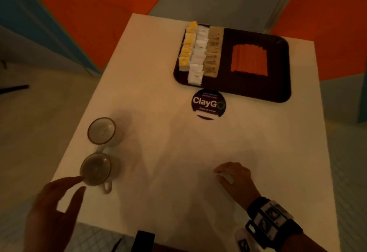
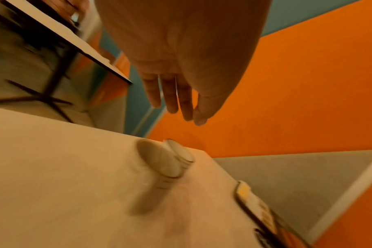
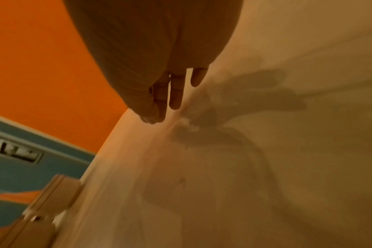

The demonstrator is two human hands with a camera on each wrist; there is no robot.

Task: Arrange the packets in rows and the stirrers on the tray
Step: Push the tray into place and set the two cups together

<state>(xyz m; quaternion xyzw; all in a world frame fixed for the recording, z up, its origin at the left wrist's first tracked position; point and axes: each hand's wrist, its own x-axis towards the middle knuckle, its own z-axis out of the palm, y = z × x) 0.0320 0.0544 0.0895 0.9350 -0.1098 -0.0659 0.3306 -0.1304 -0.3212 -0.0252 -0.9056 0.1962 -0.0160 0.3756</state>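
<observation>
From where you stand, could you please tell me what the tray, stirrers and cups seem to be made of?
Tray: dark, matte, probably plastic; thin raised rim.
Stirrers: orange, likely plastic; thin uniform sticks.
Cups: pale glazed ceramic, it seems; dark rim, looped handle. Blur leaves all three uncertain.

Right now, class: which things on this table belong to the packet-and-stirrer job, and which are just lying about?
Belong to the job:
tray
yellow packets
white packets
brown packets
orange stirrers

Just lying about:
two cups
round ClayGo sticker
</observation>
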